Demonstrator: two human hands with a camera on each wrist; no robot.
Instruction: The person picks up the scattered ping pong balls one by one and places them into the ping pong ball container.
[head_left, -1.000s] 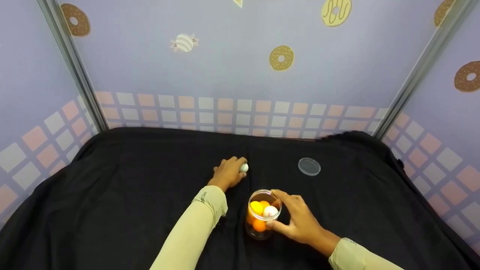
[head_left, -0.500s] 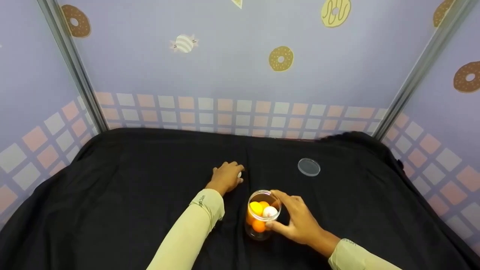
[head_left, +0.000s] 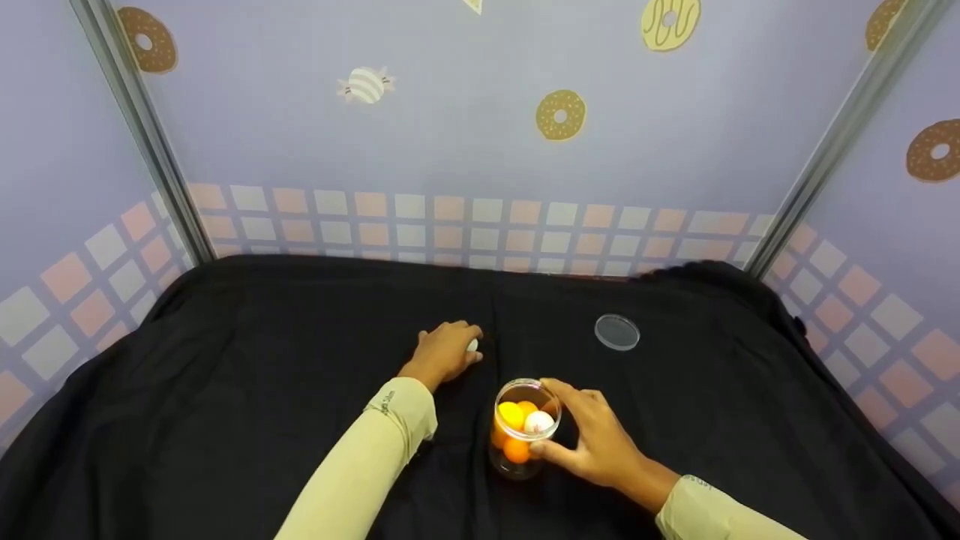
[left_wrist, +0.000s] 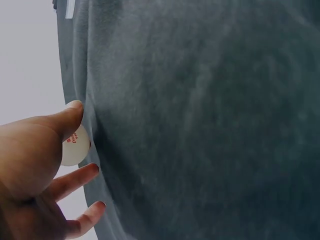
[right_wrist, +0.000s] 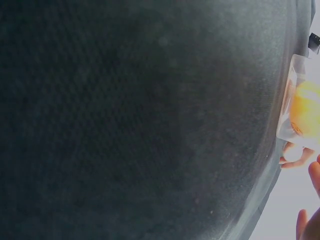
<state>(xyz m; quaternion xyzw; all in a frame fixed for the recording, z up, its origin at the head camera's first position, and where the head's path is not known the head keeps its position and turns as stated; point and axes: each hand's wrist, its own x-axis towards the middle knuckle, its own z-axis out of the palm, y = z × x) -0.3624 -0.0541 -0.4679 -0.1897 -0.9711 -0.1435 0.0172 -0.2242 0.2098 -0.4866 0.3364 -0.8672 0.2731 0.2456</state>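
Note:
My left hand (head_left: pixel 442 351) holds a white ping-pong ball (head_left: pixel 472 345) low over the black cloth, left of and beyond the jar. Red print shows on this white ball (left_wrist: pixel 75 147) in the left wrist view, between the thumb and the fingers. A clear, lidless jar (head_left: pixel 515 472) stands upright near the front, and my right hand (head_left: pixel 596 442) grips its right side close to the rim. Inside are several orange ping-pong balls (head_left: pixel 516 450) and a white one (head_left: pixel 538 422) on top. The right wrist view catches only the jar's edge.
A round clear lid (head_left: pixel 617 332) lies flat on the black cloth (head_left: pixel 300 360), beyond the jar and to its right. Patterned lilac walls (head_left: pixel 450 135) close off the back and both sides.
My left hand has shifted left and slightly nearer to me, with the white ping-pong ball moving along in it. The right hand and the jar have stayed put.

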